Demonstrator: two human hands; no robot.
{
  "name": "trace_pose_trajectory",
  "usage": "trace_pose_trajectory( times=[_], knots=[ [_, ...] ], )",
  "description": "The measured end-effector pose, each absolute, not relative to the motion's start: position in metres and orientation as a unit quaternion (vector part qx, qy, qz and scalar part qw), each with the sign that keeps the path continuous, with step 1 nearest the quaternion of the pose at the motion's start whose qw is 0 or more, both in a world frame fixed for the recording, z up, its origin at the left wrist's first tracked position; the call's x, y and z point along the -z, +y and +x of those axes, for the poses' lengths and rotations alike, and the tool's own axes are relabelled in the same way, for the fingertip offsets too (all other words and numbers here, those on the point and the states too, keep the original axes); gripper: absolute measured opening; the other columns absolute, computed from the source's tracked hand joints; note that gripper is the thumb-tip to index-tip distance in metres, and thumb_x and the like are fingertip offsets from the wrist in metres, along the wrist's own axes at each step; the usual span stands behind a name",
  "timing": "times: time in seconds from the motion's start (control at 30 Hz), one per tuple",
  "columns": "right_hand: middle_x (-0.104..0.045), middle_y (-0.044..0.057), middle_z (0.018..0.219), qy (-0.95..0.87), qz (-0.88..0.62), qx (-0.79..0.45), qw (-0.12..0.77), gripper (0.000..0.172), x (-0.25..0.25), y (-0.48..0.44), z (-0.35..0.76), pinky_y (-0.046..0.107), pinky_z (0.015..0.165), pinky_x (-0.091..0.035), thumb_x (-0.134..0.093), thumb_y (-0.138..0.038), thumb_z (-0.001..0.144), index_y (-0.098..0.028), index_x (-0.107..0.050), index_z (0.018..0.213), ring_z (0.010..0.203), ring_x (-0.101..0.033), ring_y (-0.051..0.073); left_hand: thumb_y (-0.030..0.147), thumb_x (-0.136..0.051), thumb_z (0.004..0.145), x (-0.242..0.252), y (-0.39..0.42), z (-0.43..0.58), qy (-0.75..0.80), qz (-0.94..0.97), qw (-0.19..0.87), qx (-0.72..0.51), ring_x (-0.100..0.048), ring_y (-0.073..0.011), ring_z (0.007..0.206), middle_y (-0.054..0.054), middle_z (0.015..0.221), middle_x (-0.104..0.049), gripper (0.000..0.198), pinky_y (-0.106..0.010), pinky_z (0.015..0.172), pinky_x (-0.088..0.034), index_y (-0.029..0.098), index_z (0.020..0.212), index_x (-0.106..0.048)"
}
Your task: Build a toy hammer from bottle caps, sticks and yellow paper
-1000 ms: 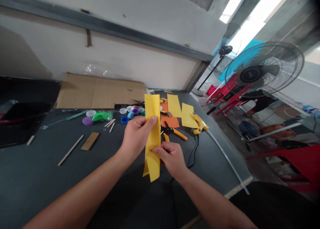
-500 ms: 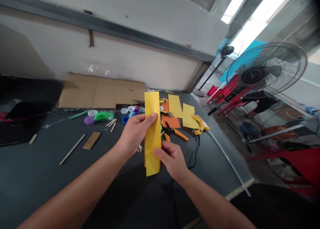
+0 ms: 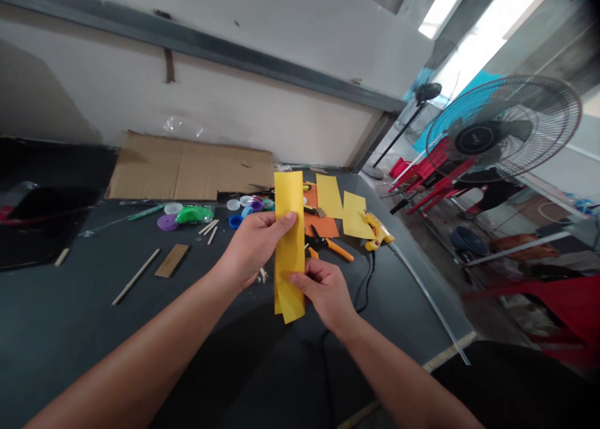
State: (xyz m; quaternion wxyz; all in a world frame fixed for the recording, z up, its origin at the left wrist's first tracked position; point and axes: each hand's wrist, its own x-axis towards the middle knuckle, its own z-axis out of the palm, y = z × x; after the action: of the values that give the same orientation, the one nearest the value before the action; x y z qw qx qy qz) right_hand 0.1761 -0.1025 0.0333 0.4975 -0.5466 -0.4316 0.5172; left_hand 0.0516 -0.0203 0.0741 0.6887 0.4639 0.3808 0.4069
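Note:
A long folded strip of yellow paper [image 3: 289, 247] is held upright above the dark table [image 3: 220, 366]. My left hand [image 3: 255, 244] pinches its left side near the middle, thumb on the front face. Lower down, my right hand [image 3: 325, 291] grips the right edge between thumb and fingers. At the bottom the two layers spread slightly apart. Behind the strip lie orange-handled pliers [image 3: 338, 249], partly covered by it, and pieces of orange paper [image 3: 323, 226].
Two yellow paper pieces [image 3: 355, 215] and a yellow glue gun [image 3: 379, 231] lie to the right, with a clear glue stick [image 3: 434, 307]. Bottle caps [image 3: 167, 222], a wooden stick [image 3: 135, 277] and a cardboard piece [image 3: 172, 261] are left. Flat cardboard [image 3: 187, 169] lies behind; a fan [image 3: 504, 129] stands right.
The lower end of the yellow paper's front layer has swung right, so its layers now spread at the bottom. Both hands keep their grip, and the view has shifted slightly.

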Motion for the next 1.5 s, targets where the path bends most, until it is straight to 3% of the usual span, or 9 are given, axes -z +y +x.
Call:
trace_pose_trajectory(
  times=[0.43,0.7,0.83,1.03,1.27,1.37,1.5],
  knots=[
    [-0.06,-0.001,0.061,-0.404,-0.558,-0.525,0.5,0.024,-0.033,-0.101,0.175,0.024,0.052,-0.044,-0.078,-0.037,0.061,-0.018,-0.064,0.064,0.054,-0.05,0.01,0.038,-0.065,0.078,-0.074,-0.02,0.052,0.371,0.456,0.7,-0.406,-0.055,-0.011,0.055,-0.006,0.066,-0.065,0.028,-0.023,0.05,-0.043,0.013,0.067,-0.063],
    [-0.057,-0.003,0.061,-0.38,-0.545,-0.529,0.528,0.024,-0.024,-0.092,0.174,0.022,0.052,-0.04,-0.076,-0.034,0.064,-0.017,-0.06,0.066,0.053,-0.047,0.008,0.033,-0.073,0.072,-0.069,-0.022,0.056,0.325,0.444,0.729,-0.406,-0.064,-0.0142,0.064,-0.005,0.074,-0.069,0.022,-0.027,0.061,-0.052,0.014,0.078,-0.065],
    [-0.047,-0.005,0.054,-0.4,-0.57,-0.505,0.51,0.034,-0.025,-0.086,0.174,0.021,0.047,-0.033,-0.076,-0.039,0.065,-0.018,-0.05,0.06,0.049,-0.04,0.008,0.03,-0.071,0.074,-0.062,-0.016,0.058,0.363,0.353,0.715,-0.482,-0.066,-0.0163,0.065,-0.006,0.074,-0.071,0.021,-0.028,0.062,-0.054,0.013,0.082,-0.062],
    [-0.045,-0.004,0.053,-0.488,-0.601,-0.432,0.463,0.031,-0.029,-0.083,0.178,0.021,0.046,-0.03,-0.068,-0.042,0.073,-0.017,-0.052,0.06,0.05,-0.038,0.008,0.029,-0.072,0.071,-0.052,-0.011,0.06,0.378,0.309,0.69,-0.534,-0.066,-0.0162,0.061,-0.006,0.071,-0.07,0.022,-0.027,0.058,-0.055,0.012,0.082,-0.064],
    [-0.051,-0.001,0.059,-0.592,-0.596,-0.365,0.402,0.03,-0.039,-0.074,0.181,0.022,0.05,-0.034,-0.054,-0.041,0.085,-0.017,-0.061,0.068,0.055,-0.044,0.011,0.03,-0.073,0.068,-0.048,-0.005,0.057,0.382,0.326,0.661,-0.557,-0.066,-0.0158,0.06,-0.006,0.069,-0.07,0.022,-0.024,0.054,-0.053,0.012,0.079,-0.065],
    [-0.057,0.0,0.064,-0.609,-0.599,-0.315,0.413,0.027,-0.045,-0.061,0.178,0.023,0.054,-0.036,-0.053,-0.038,0.087,-0.017,-0.063,0.073,0.059,-0.049,0.012,0.031,-0.073,0.068,-0.046,-0.007,0.058,0.391,0.34,0.654,-0.551,-0.065,-0.0149,0.059,-0.006,0.07,-0.071,0.022,-0.024,0.054,-0.052,0.013,0.078,-0.066],
    [-0.053,-0.001,0.058,-0.62,-0.607,-0.264,0.421,0.029,-0.047,-0.045,0.171,0.023,0.052,-0.033,-0.051,-0.037,0.087,-0.017,-0.06,0.068,0.055,-0.046,0.011,0.031,-0.073,0.069,-0.043,-0.01,0.058,0.387,0.358,0.631,-0.569,-0.065,-0.0141,0.061,-0.005,0.072,-0.071,0.021,-0.023,0.056,-0.051,0.013,0.078,-0.068]
  ],
)
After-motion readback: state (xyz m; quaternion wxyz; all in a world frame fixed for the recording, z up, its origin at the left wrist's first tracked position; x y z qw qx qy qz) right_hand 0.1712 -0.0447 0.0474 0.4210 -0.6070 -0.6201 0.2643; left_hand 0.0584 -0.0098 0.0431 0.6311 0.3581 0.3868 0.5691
